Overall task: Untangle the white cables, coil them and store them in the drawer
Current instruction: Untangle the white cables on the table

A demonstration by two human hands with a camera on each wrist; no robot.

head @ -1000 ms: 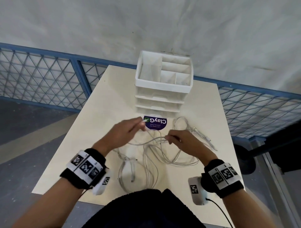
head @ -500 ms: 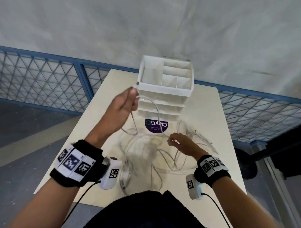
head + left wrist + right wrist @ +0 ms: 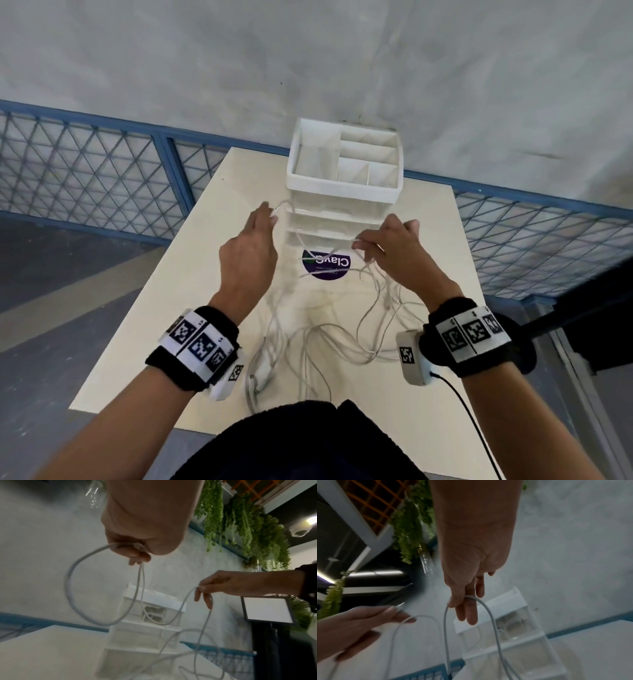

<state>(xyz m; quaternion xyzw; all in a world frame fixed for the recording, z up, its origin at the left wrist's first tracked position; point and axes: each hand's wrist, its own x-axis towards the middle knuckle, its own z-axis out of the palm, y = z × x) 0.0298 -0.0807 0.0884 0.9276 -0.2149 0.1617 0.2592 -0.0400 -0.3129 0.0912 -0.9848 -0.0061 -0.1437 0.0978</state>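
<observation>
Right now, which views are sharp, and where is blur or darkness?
Head view: bright and mostly sharp, though the white cables smear near the left hand. Left wrist view: dim, the drawer unit soft. Right wrist view: dark at left, the right hand fairly clear.

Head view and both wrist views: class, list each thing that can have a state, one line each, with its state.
left hand: raised, pinches a white cable.
right hand: raised, pinches the same cable.
held cable: lifted, one loop hanging from the left hand, slack between the hands.
cable pile: tangled on the table.
drawer unit: upright, drawers closed, top tray open.
</observation>
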